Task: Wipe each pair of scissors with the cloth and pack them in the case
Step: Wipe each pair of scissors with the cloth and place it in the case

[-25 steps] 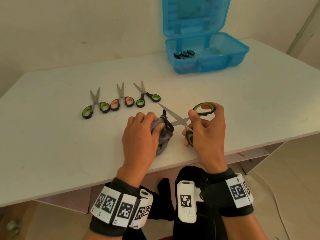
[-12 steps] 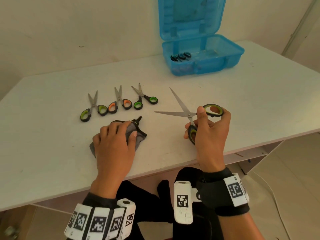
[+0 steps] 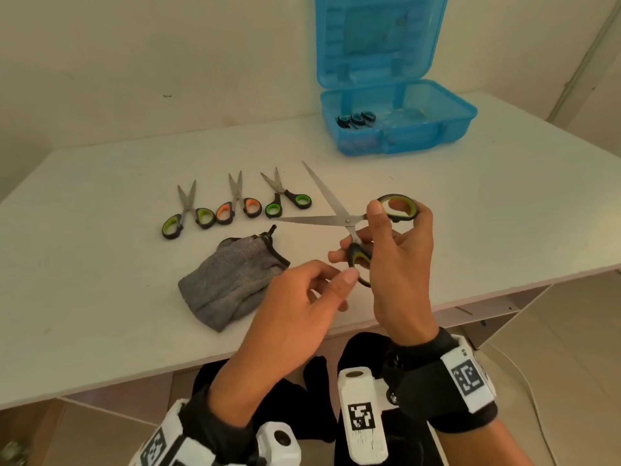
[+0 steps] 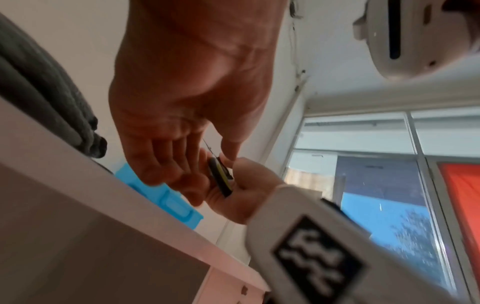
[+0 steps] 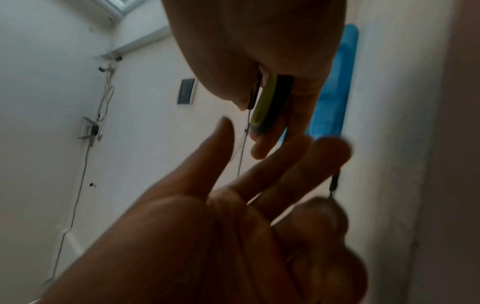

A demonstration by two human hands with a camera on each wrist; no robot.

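My right hand (image 3: 386, 230) grips a large pair of scissors (image 3: 347, 220) by its green-and-black handles, above the table's front edge. The blades are spread wide and point left and away from me. My left hand (image 3: 336, 277) holds nothing; its straight fingers reach to the lower handle (image 4: 221, 179), and I cannot tell whether they touch it. The grey cloth (image 3: 235, 280) lies crumpled on the table, left of both hands. At the back right stands the blue case (image 3: 437, 129), lid up, with dark scissor handles (image 3: 356, 120) showing inside.
Three small pairs of scissors lie in a row beyond the cloth: green-handled (image 3: 188, 213), orange-handled (image 3: 239, 205) and green-handled (image 3: 285, 196). The white table (image 3: 470, 213) ends just below my hands. A wall runs behind the table.
My left hand wiped a blade with the cloth, laid the cloth on the table, let it go and moved right to the scissors' lower handle. The right hand still holds the scissors, blades wider.
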